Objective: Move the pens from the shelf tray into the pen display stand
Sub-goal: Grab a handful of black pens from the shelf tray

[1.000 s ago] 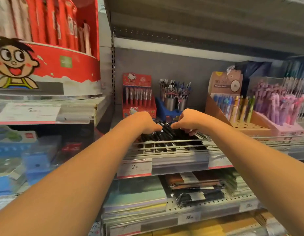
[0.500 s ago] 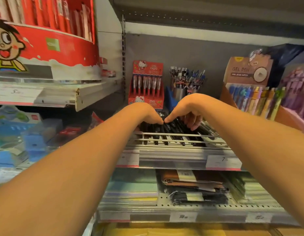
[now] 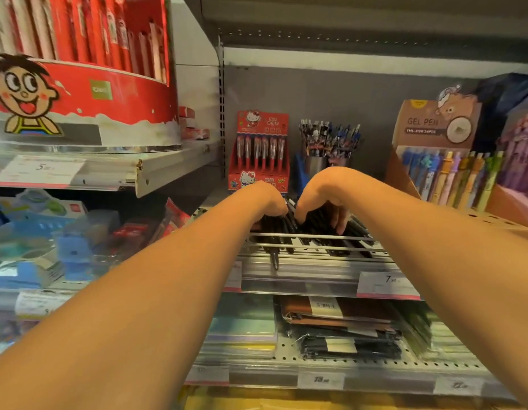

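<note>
Several black pens [image 3: 319,232] lie in a heap in the shelf tray [image 3: 316,247], behind its wire front rail. My left hand [image 3: 264,199] is curled down over the left part of the heap and grips a bunch of pens. My right hand [image 3: 325,196] reaches into the right part, fingers curled down among the pens. One pen [image 3: 274,257] pokes out under the rail. Behind the hands stands the blue pen display stand [image 3: 301,170] with metal cups [image 3: 314,164] full of upright pens.
A red Hello Kitty pen box [image 3: 261,149] stands left of the stand. A brown gel pen display [image 3: 443,161] is at right. A red round display [image 3: 85,93] sits on the upper left shelf. Notebooks [image 3: 339,327] lie on the shelf below, behind price labels [image 3: 387,284].
The view has shifted slightly. Both hands have dug deeper into the pen heap, and my left hand has closed round a bunch of pens.
</note>
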The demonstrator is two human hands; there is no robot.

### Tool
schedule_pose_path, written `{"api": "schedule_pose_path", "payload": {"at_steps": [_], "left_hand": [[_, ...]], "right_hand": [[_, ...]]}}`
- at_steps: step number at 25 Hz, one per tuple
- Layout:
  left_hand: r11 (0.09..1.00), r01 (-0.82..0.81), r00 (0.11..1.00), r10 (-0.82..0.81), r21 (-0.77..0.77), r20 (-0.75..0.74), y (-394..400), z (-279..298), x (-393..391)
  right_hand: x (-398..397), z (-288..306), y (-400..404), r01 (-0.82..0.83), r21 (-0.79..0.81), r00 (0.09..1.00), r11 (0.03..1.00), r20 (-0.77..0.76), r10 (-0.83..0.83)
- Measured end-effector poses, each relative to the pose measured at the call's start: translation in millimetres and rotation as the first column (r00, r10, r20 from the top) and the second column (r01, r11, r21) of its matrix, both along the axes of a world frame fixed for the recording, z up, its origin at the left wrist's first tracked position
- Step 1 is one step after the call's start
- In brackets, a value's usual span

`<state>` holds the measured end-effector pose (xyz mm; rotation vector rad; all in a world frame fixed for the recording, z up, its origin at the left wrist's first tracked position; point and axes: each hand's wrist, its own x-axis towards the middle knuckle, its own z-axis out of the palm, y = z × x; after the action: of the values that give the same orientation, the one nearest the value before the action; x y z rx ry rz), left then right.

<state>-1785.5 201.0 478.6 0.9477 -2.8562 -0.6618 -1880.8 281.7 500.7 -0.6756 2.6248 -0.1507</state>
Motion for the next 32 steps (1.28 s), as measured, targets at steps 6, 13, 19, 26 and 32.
{"api": "schedule_pose_path", "payload": {"at_steps": [6, 13, 19, 26, 32], "left_hand": [[0.998, -0.043, 0.996, 0.038, -0.056, -0.085, -2.6, -7.5, -10.5], [0.983, -0.095, 0.995, 0.094, -0.158, -0.015, -2.7, -25.9, -27.5], [0.958, -0.083, 0.997, 0.078, -0.276, -0.027, -4.3, -35.9, -30.0], [0.952, -0.086, 0.996, 0.085, -0.294, -0.018, -4.7, -35.6, -30.0], [0.952, -0.055, 0.998, 0.057, -0.301, -0.001, -5.2, -34.8, -30.3]], "right_hand": [[8.4, -3.7, 2.2, -0.054, 0.012, 0.995, 0.998, -0.088, 0.055], [18.3, -18.8, 7.3, -0.198, 0.092, 0.908, 0.976, -0.357, 0.218], [13.6, -29.7, 6.7, -0.214, 0.071, 0.889, 0.974, -0.400, 0.224], [13.1, -29.3, 6.9, -0.250, 0.097, 0.866, 0.963, -0.423, 0.267], [12.1, -29.4, 5.3, -0.245, 0.099, 0.860, 0.964, -0.438, 0.263]]}}
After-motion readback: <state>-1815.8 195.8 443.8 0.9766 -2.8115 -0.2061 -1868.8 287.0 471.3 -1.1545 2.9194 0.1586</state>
